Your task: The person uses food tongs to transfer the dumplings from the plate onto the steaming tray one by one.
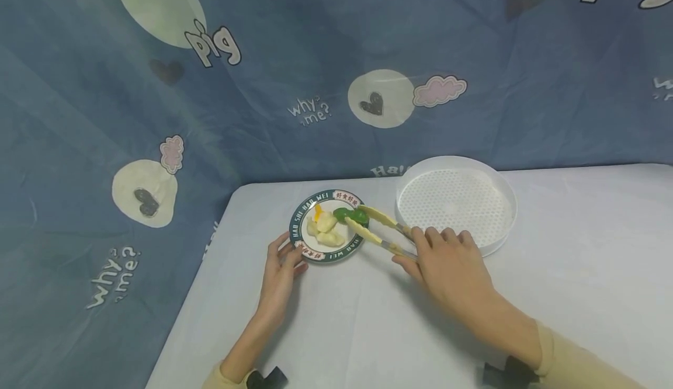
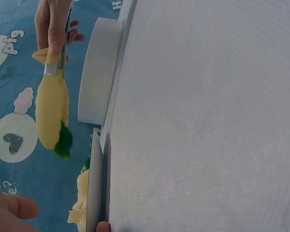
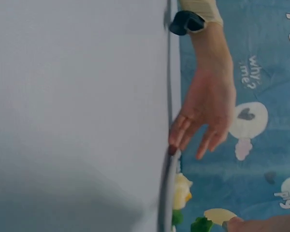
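Note:
A small round plate (image 1: 327,256) with a green patterned rim carries pale yellow dumpling-like pieces (image 1: 326,221), an orange bit (image 1: 318,211) and a green piece (image 1: 340,214). My left hand (image 1: 278,281) touches the plate's near-left rim with its fingertips, the thumb apart from it in the left wrist view. With my right hand (image 1: 454,269) I grip yellow-tipped metal tongs (image 1: 370,236), which reach over the plate's right side. Between the tong tips sits another green piece (image 2: 64,142), raised above the plate.
Behind my right hand stands a round white tray (image 1: 454,193) with a perforated bottom, right of the plate. Everything rests on a white-covered table (image 1: 589,249). A blue patterned cloth (image 1: 294,44) hangs behind the table and along its left side.

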`<state>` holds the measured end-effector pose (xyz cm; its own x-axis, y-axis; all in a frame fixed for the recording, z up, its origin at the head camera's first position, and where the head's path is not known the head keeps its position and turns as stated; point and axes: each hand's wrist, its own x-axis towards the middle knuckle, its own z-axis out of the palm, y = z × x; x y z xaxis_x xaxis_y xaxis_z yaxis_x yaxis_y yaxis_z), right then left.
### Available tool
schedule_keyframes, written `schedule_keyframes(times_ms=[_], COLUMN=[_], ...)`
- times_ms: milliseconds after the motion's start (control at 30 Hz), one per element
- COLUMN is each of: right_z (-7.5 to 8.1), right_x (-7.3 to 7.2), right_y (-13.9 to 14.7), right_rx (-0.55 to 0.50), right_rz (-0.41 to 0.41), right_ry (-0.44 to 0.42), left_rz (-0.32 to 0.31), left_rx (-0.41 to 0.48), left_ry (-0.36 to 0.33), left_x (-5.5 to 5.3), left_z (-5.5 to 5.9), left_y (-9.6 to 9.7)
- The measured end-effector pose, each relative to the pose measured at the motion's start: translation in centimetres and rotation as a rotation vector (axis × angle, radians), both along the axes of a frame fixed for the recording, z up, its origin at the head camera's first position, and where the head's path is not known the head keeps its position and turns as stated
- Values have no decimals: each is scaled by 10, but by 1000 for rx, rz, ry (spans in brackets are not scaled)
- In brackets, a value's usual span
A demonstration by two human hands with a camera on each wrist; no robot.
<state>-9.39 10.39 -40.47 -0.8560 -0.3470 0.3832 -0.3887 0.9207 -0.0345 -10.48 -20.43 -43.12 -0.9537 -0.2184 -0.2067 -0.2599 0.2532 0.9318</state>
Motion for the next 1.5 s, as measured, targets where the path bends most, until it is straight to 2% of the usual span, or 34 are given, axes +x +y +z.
schedule_keyframes(times_ms=[333, 633, 933, 1500], right_z=[12, -2, -16, -17], right_x=[-4, -13, -19, -18], right_y=[30, 53, 60, 67], right_rx=[-28, -90, -97, -120], right_rz=[-41, -97, -83, -97], right_ry=[52, 65, 136, 141], left_rz=[-2, -2, 1, -16], left_rx=[-17, -14, -16, -14], left_ry=[-5, 1, 0, 3], left_x=[1, 2, 1, 1], left_z=[1, 0, -1, -2], left_y=[-2, -3, -4, 0])
